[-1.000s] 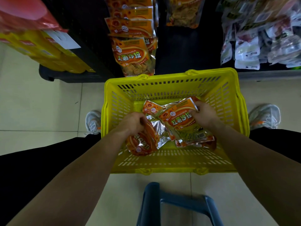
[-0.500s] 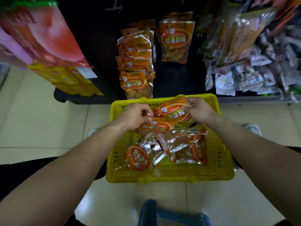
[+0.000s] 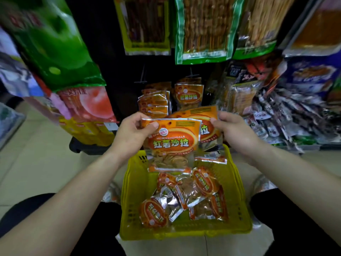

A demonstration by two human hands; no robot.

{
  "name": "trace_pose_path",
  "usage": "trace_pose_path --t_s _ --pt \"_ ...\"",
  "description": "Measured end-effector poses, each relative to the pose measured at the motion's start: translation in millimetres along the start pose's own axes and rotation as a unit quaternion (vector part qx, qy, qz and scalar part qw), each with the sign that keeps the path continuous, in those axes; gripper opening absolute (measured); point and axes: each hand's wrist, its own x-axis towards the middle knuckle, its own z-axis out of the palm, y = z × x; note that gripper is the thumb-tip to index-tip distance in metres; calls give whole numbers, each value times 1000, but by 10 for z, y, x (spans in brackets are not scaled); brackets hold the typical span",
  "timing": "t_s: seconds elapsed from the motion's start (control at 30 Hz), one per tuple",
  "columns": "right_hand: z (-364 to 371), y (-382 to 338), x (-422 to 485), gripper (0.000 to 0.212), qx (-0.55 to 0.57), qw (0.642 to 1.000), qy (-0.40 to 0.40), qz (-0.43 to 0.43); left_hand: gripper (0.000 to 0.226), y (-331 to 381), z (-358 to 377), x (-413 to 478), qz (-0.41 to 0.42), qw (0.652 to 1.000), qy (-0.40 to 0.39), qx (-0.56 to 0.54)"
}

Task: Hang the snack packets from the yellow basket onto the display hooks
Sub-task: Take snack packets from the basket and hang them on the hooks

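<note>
Nearest to me, the yellow slotted plastic basket (image 3: 129, 206) sits on the pale tiled floor (image 3: 36, 163) between my knees, with several orange and silver foil snack packets (image 3: 186, 198) lying jumbled in its bottom. Above its far rim I hold two more of the same packets upright. My left hand (image 3: 132, 137) is closed in a pinch, thumb on the front, on the top left corner of the front orange packet (image 3: 171, 143), whose clear lower window shows pale crisps. My right hand (image 3: 234, 133) is closed the same way on the top right corner of the rear orange packet (image 3: 206, 122), which stands just behind the front one and overlaps it. Beyond my hands, matching orange packets (image 3: 188, 97) hang in two rows on the dark display rack (image 3: 118, 74). Higher up hang green-edged bags of stick snacks (image 3: 203, 28).
</note>
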Motion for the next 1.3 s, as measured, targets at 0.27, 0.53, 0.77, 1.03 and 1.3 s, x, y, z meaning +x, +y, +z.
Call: trace_pose_path --t_s 0.27,0.53,0.77,1.03,1.3 --pt "186 -91 119 36 78 995 54 -15 16 128 306 146 -5 995 69 -72" --pt "282 -37 269 36 82 991 24 -100 12 99 461 442 -20 982 172 -76" --pt "241 161 461 13 -4 992 50 -115 20 91 578 530 -16 985 156 -74" --pt "216 183 535 23 -7 996 60 -60 32 142 598 587 -36 982 144 -117" --pt "220 183 547 27 -20 998 50 -31 20 135 593 574 -42 981 131 -134"
